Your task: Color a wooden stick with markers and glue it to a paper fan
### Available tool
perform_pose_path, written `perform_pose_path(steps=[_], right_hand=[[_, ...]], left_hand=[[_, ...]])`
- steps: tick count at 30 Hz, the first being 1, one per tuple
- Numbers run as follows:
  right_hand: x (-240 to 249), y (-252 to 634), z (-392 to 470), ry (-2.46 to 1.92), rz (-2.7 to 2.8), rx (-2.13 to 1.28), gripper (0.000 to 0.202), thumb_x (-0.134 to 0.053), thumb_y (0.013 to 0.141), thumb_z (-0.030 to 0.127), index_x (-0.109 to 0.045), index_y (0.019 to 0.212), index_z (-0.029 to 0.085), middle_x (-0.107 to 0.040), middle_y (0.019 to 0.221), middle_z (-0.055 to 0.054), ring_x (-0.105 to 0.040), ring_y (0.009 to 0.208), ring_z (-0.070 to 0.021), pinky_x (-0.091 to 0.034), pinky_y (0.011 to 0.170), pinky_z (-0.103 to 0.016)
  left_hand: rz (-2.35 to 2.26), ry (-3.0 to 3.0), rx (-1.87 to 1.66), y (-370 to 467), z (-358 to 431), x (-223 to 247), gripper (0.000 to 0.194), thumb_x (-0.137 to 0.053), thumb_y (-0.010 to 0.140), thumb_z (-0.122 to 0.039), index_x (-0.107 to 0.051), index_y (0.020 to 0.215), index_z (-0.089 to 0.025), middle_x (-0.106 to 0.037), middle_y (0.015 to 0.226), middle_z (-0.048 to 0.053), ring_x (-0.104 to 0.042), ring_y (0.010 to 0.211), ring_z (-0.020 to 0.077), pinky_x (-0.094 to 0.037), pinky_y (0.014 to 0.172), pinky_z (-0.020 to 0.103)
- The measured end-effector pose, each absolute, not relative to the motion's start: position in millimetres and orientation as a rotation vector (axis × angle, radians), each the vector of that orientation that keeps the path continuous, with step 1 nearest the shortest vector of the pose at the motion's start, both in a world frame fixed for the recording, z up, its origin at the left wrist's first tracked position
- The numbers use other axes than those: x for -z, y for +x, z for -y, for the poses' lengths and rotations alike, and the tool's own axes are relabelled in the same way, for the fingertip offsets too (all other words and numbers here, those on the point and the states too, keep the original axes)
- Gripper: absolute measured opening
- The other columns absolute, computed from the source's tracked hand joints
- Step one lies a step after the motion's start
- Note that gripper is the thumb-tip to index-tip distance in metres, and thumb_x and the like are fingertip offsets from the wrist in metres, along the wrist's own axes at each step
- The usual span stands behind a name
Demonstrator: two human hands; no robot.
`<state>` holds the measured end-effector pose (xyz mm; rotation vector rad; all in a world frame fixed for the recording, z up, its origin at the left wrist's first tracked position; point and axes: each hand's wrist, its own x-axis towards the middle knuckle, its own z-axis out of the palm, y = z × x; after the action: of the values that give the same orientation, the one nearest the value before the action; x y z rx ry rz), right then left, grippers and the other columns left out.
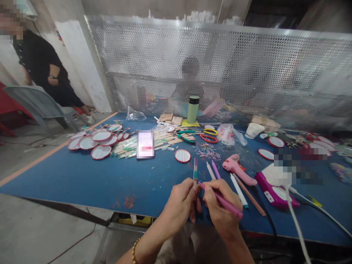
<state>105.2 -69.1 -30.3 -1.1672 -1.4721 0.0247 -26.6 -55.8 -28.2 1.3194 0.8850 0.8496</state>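
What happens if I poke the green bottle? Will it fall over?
The green bottle might well tip if poked near its black lid, since it stands tall and narrow. Lying down, it would probably roll, because its sides look round. It seems stiff, so it likely wouldn't squash.

**A single head-worn view faces forward and down across the bench**

The camera looks from the wearer's head, above the near side of the bench. The left hand and right hand are close to it, low and slightly right of centre, with both forearms entering from the bottom edge. Farther off, a perforated metal screen spans much of the upper picture. The wide view also takes in the floor at left and a standing person beyond the bench.
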Motion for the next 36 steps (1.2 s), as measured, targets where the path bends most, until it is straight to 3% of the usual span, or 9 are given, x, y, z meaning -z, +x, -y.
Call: perform_pose_path(steps=[13,36], right_hand=[[23,105,73,-1.153,1.493,0.01,0.017,-0.057,0.091,0.021,-0.066,0.076,0.02,-0.065,0.057,0.004,-0.056,0.043,-0.01,-0.045,0.043,-0.02],[14,103,71,-1.104,1.562,-0.001,0.018,-0.057,0.09,0.018,-0.065,0.073,0.02,-0.064,0.056,0.004,-0.057,0.043,-0.0096,-0.046,0.045,-0.019]], left_hand=[[-0.898,1.339,-0.867,-25,55,28,0.042,-0.044,0.095,-0.058,-0.045,0.078,-0.02,-0.061,0.06,-0.002,-0.048,0.034,0.0067,-0.031,0.036,0.017],[-0.954,1.433,-0.889,-25,55,22,0.032,-0.042,0.097,-0.044,-0.044,0.074,-0.022,-0.051,0.051,-0.006,-0.047,0.034,0.0084,-0.032,0.038,0.018]])
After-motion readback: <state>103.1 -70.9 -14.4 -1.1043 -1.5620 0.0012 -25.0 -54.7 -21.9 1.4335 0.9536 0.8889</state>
